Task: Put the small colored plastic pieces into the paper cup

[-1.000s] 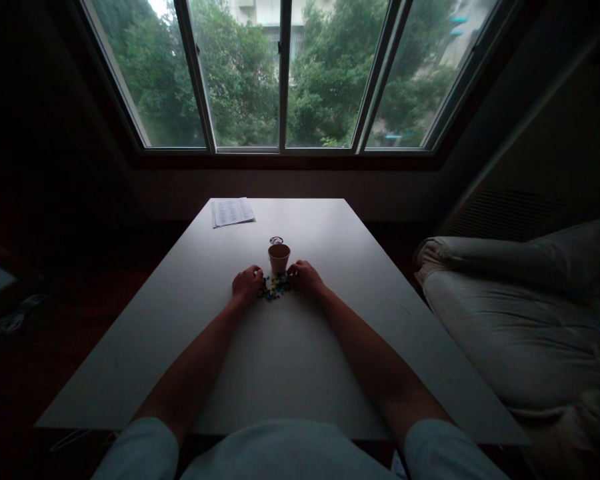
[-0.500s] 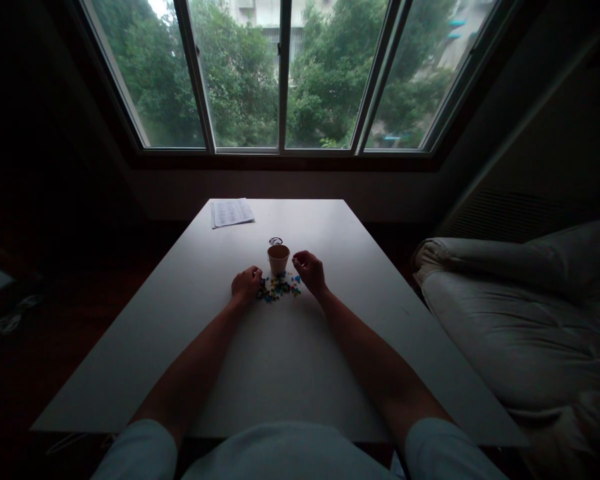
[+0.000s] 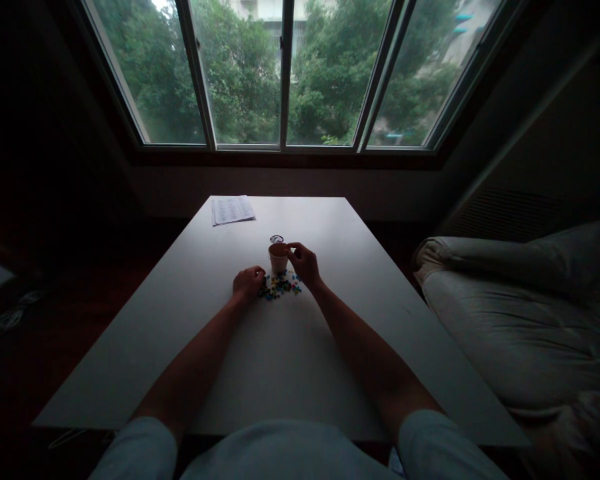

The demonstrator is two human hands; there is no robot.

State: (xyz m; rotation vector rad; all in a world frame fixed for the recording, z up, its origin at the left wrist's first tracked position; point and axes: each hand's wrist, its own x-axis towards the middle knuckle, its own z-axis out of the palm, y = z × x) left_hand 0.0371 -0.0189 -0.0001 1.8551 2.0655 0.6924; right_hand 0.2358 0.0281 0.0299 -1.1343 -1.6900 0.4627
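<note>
A small brown paper cup stands upright near the middle of a white table. In front of it lies a little heap of small coloured pieces. My right hand is raised beside the cup, its fingers pinched together over the rim; whatever is in the pinch is too small to make out. My left hand rests curled on the table, touching the left edge of the heap.
A printed sheet of paper lies at the table's far left. A small round object sits just behind the cup. A pale cushioned sofa stands along the right. A wide window fills the far wall.
My right hand has lifted off the heap and moved up to the cup's rim with its fingers pinched. The left hand has stayed at the heap's left edge.
</note>
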